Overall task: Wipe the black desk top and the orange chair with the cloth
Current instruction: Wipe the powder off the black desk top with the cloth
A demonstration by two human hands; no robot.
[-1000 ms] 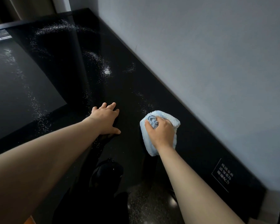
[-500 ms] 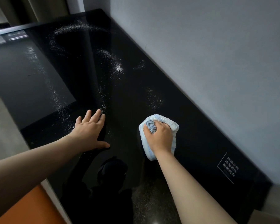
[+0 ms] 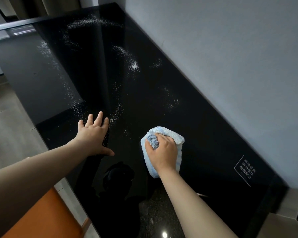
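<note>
On the black desk top [image 3: 205, 134], near right, my right hand [image 3: 163, 155] clutches the cloth [image 3: 175, 138]; left hand [image 3: 93, 134] flat, fingers spread. I'd press evenly, sweeping toward the far specks [image 3: 133, 66].

Cloth [image 3: 162, 146] on desk top [image 3: 205, 134], right of left hand [image 3: 93, 135]; chair [image 3: 41, 219] below-left.
</note>
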